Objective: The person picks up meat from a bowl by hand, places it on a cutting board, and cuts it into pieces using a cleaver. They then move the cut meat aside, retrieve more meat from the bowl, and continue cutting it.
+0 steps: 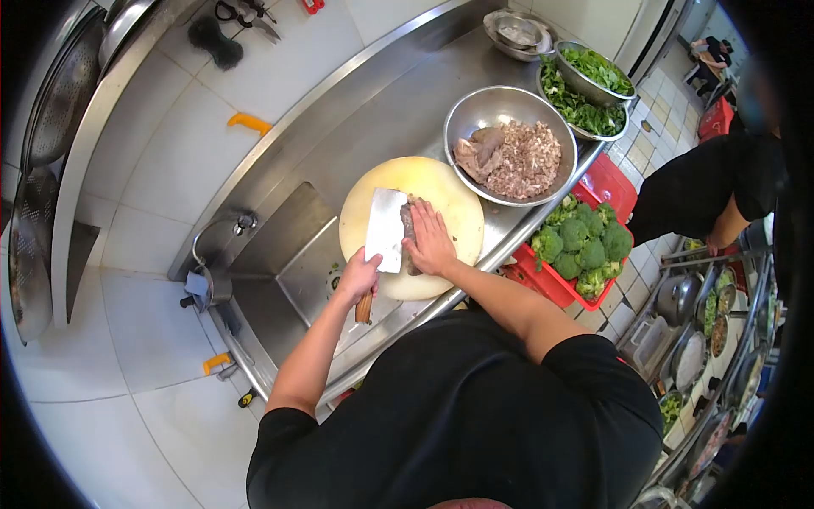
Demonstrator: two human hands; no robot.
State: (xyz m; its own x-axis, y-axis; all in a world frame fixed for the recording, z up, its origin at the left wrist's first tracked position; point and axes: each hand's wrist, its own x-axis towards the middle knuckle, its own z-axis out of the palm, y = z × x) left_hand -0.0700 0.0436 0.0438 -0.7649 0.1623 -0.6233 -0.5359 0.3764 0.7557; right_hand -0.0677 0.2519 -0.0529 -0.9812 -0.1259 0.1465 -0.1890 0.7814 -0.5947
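A round yellowish cutting board (454,191) lies over the edge of the steel sink. My left hand (359,276) is closed on a cleaver (387,222), whose broad blade rests over the board and whose wooden handle points toward me. To the blade's right is a dark strip of meat (410,227). My right hand (432,240) lies on the meat and the board with its fingers stretched out. Beyond the board stands a steel bowl (454,121) with minced meat (527,159) and larger pieces of meat (480,153).
Bowls of leafy greens (585,106) and stacked steel bowls (519,36) stand at the counter's far end. A red crate (612,182) holds broccoli (578,246) at the right. A faucet (244,222) is left of the sink. Another person (704,187) stands at the right, beside food trays.
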